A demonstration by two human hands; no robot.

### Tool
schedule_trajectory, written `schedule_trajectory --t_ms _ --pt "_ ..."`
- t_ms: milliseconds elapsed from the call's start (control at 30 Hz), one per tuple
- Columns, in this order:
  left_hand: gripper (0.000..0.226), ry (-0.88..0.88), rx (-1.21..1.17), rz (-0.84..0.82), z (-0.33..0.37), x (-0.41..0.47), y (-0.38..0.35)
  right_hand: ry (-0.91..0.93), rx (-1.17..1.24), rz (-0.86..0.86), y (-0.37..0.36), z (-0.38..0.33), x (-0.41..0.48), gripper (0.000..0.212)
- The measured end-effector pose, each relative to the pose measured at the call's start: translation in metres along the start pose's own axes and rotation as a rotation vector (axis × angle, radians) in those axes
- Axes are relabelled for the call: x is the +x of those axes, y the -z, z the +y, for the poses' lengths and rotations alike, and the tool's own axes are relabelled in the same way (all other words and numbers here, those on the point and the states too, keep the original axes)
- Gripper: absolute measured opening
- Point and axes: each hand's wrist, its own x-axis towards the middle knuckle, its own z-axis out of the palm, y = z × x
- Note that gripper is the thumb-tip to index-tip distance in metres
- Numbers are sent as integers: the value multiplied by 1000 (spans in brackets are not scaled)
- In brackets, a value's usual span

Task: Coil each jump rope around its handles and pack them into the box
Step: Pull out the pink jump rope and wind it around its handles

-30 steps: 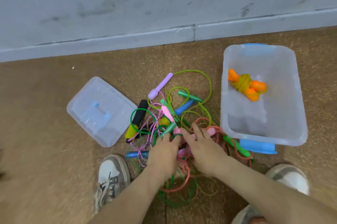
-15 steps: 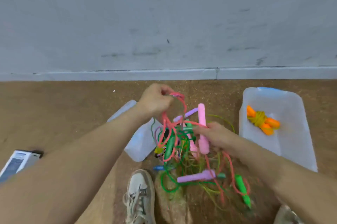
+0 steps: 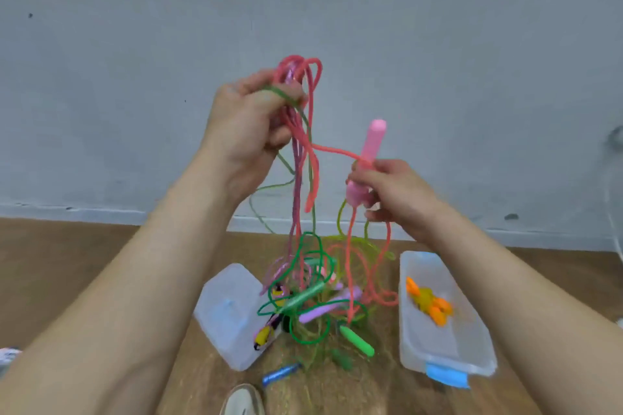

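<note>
My left hand (image 3: pixel 247 131) is raised high and grips a bunch of pink rope loops (image 3: pixel 300 84), with a green strand caught across its fingers. My right hand (image 3: pixel 392 193) holds an upright pink handle (image 3: pixel 372 144) of that rope. Strands hang down from both hands into a tangled pile of jump ropes (image 3: pixel 313 303) on the floor, with green, purple, blue and yellow-black handles. The clear plastic box (image 3: pixel 472 347) stands at the right and holds one coiled orange-handled rope (image 3: pixel 428 301).
The box's clear lid (image 3: pixel 226 320) with a blue grip lies on the brown floor left of the pile. A blue handle (image 3: pixel 279 372) lies near my shoe (image 3: pixel 242 401) at the bottom edge. A grey wall rises behind.
Both hands have risen from the pile on the floor, lifting the pink rope and its handle well above it. Part of the tangle has been pulled up with them.
</note>
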Motion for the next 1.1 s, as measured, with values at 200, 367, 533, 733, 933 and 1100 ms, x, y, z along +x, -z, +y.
schedule_trajectory --t_ms 200,367,533,733,933,1100 --pt "15 102 330 -96 -48 -26 24 -100 -584 -91 -7 32 -21 77" --pt "18 195 357 -272 -62 -30 29 -10 174 -161 -21 25 -20 52" --pt "18 126 456 -185 -56 -20 38 69 111 -27 -30 24 -13 12" --pt "24 141 856 -247 -57 -11 75 136 -13 18 -19 26 -8 14" --pt "36 267 979 -362 -50 -9 105 61 199 179 -4 19 -7 17" --pt "50 418 1225 -534 -49 -18 104 84 129 154 -2 19 -11 18"
